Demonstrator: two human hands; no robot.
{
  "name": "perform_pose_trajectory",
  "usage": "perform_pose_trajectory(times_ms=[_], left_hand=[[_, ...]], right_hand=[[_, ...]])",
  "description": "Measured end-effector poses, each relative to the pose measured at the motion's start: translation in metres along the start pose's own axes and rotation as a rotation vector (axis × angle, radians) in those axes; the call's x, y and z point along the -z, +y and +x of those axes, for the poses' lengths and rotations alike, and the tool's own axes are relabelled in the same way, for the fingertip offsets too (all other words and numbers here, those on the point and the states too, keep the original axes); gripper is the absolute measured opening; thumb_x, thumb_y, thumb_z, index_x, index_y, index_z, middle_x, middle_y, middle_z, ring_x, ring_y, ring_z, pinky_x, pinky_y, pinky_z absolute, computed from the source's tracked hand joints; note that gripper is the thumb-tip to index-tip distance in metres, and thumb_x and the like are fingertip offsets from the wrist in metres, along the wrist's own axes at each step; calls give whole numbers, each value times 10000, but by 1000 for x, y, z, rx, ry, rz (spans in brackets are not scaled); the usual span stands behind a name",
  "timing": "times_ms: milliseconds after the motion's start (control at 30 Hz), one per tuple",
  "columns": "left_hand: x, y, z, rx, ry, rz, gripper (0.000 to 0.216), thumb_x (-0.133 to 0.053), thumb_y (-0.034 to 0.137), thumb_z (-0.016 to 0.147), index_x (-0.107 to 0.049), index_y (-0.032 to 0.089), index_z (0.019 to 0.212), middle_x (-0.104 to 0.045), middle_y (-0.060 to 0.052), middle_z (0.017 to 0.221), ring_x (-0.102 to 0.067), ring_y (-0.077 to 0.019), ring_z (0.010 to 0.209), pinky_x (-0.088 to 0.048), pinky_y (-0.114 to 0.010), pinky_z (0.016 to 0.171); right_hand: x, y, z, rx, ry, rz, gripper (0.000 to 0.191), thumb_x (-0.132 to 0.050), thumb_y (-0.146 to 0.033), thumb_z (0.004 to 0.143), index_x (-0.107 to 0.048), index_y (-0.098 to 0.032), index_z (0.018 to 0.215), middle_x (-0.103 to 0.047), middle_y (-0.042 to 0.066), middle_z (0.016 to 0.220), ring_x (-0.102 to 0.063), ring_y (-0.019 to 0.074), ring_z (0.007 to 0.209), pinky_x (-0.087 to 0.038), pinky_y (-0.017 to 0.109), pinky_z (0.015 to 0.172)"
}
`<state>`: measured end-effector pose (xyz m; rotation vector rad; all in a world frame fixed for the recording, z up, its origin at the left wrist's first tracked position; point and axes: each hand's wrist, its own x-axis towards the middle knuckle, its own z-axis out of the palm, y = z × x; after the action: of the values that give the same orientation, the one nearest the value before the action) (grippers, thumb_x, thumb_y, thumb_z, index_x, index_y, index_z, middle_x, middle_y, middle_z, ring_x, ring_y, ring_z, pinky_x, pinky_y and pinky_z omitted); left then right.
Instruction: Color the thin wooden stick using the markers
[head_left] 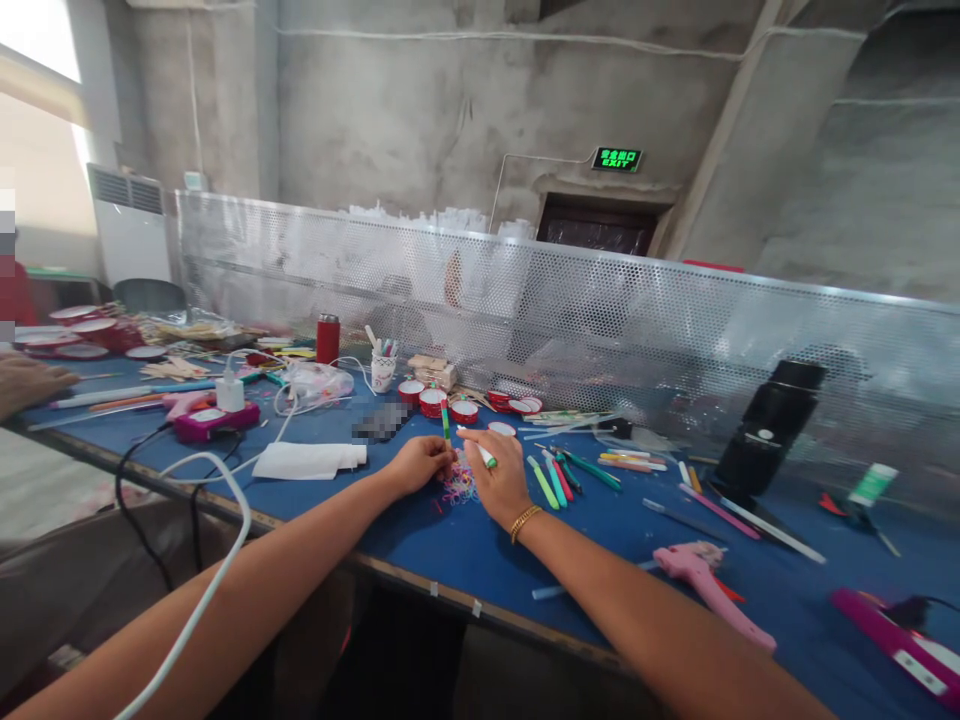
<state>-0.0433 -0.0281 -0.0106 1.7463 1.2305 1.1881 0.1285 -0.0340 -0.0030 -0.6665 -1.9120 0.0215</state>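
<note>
My left hand is closed in a pinch on a thin upright stick, coloured green with red at the top. Close beside it, my right hand is wrapped round a white marker with a green end, its other end pointing toward the stick. Beneath both hands lies a heap of small multicoloured strands. Just right of my right hand are several coloured markers. Small red-rimmed drums with white tops stand behind my hands.
A pink glue gun lies near my right forearm. White paper is at left, near a purple device with cables. A red bottle and pen cup stand behind. Another person's hand rests at far left. A perforated screen borders the table.
</note>
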Motion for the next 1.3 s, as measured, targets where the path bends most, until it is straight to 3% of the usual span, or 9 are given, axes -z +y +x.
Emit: perform_pose_trajectory(times_ms=[300,567,800,1300], left_hand=[[2,-5,2,-31,-20,28,318,-637,452,755,-617,150,659,-654,-10,620,-536,-111,521,-414,-239,557],[2,-5,3,-34,-2,16,306,-661,428,744,-606,147,633,-584,23,553,-487,-89,499,-388,-219,534],[2,-4,5,6,-4,-43,309,-646,444,745,-608,142,692,-579,20,543,-485,-86,477,-364,-218,503],[3,-5,5,9,3,-24,335,-639,470,707,-606,142,647,-578,11,528,-480,-95,467,-350,-229,493]], right_hand=[[2,-1,0,-29,24,-10,203,-482,-288,939,-647,-241,1048,-726,15,953,-632,186,895,-333,374,954],[3,-4,1,-17,16,-17,187,-472,-286,945,-654,-242,952,-719,-1,904,-638,169,882,-319,351,913],[4,-1,2,-17,62,-15,100,-515,-279,900,-595,-219,896,-685,-7,838,-617,164,801,-326,365,930],[1,4,0,-9,45,-35,120,-504,-283,900,-588,-223,838,-679,-6,825,-602,164,811,-319,369,963]])
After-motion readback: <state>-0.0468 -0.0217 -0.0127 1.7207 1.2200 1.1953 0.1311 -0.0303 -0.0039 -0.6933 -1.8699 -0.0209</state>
